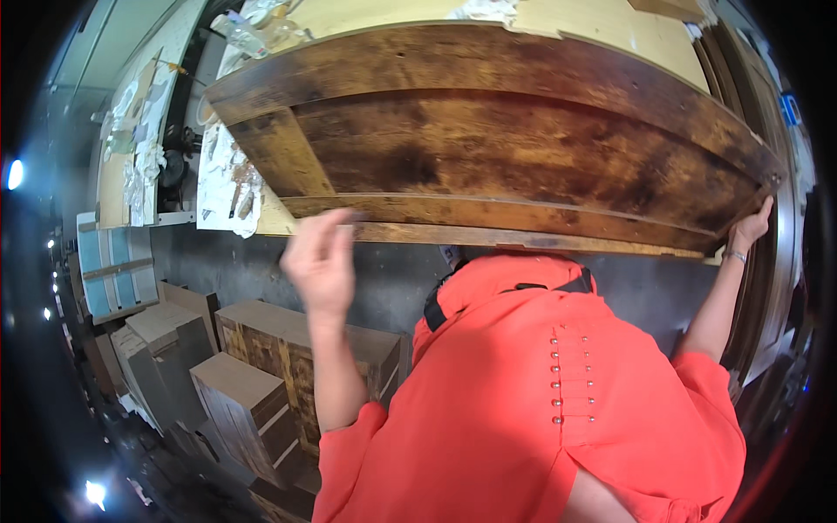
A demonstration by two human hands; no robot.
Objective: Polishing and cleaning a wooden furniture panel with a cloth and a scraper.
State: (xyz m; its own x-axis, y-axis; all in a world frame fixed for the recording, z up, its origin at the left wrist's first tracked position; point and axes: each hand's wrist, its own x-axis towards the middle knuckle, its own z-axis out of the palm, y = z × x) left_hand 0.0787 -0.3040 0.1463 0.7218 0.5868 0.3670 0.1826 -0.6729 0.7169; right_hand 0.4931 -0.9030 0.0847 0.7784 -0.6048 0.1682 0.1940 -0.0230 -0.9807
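Observation:
A long wooden panel [488,148], stained a mottled dark brown with a raised frame, spans the view in front of me over a work table. My right hand [751,228] grips its right end near the lower corner, with the fingers around the edge. Before the panel's near lower edge, toward its left end, my left hand [323,261] is raised with its fingers curled together. A small dark patch shows at those fingertips, too small to name. I cannot tell whether this hand touches the panel.
The pale table top [602,30] shows behind the panel. At its left lie crumpled white paper [222,179] and a clear bottle [242,37]. More brown panels [763,218] stand upright at the right. Wooden cabinets and boxes [240,379] stand on the floor, lower left.

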